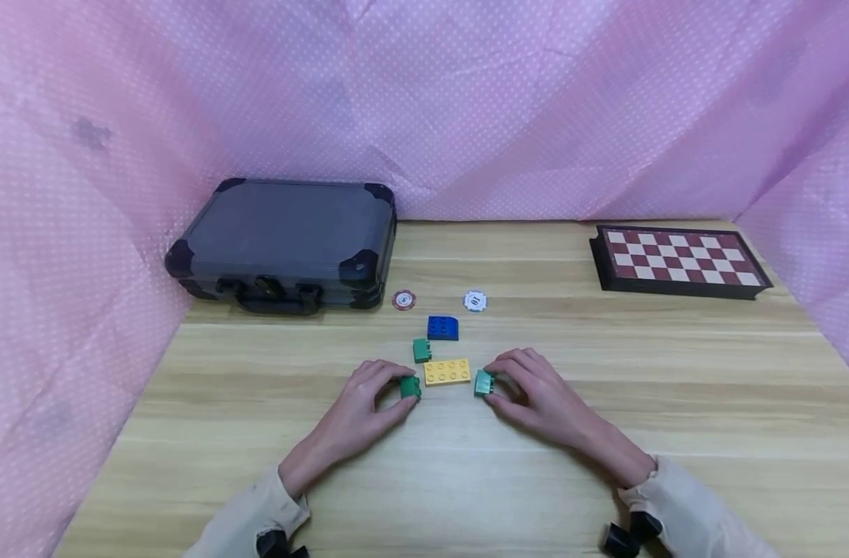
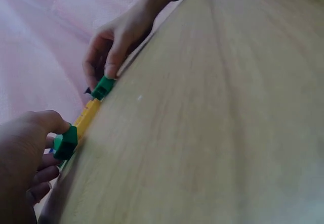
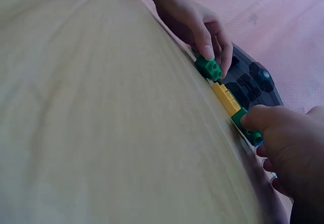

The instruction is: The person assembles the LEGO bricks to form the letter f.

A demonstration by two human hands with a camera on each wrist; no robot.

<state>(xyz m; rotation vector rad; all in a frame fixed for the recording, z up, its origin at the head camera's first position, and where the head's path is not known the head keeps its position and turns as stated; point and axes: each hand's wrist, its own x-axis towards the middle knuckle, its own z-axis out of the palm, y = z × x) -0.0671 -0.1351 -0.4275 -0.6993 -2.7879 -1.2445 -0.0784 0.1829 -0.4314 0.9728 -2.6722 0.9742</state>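
Observation:
My left hand (image 1: pixel 368 404) pinches a green toy brick (image 1: pixel 410 387) between thumb and fingers, its studs turned to the right. Across from it, my right hand (image 1: pixel 540 397) pinches another green brick (image 1: pixel 483 383) in the same manner. Between the two lies a yellow brick (image 1: pixel 447 373) with two rows of studs facing up. A third green brick (image 1: pixel 421 350), on its side, sits just behind the yellow one's left end. Farther back is a blue brick (image 1: pixel 443 328), studs up. Both wrist views show the held bricks close to the yellow brick's ends.
Behind the bricks lie a red poker chip (image 1: pixel 404 300) and a white poker chip (image 1: pixel 476 301). A grey case (image 1: pixel 285 240) with black corners stands at the back left. A checkered game board (image 1: pixel 681 260) is at the back right. Pink dotted cloth (image 1: pixel 466 108) hangs behind the table.

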